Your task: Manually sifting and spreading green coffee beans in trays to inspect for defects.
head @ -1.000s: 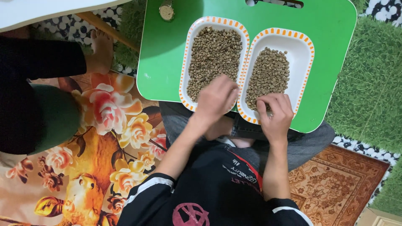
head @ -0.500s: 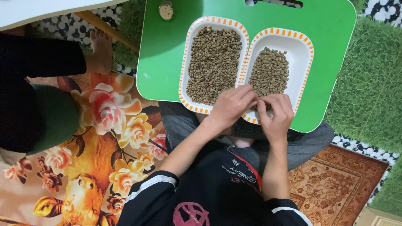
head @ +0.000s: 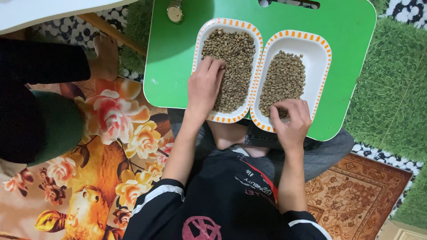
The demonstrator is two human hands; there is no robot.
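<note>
- Left hand point(head: 203, 89) lay flat, grip apart, on grey-green beans point(head: 233, 62) in the left orange-rimmed white tray point(head: 199, 49).
- Right hand point(head: 291, 120), grip pinched together, touched beans in the right tray point(head: 321, 58).

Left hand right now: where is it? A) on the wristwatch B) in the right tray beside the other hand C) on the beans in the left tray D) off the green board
C: the left hand lies flat on the beans in the left tray, while the right hand is at the right tray.
</note>
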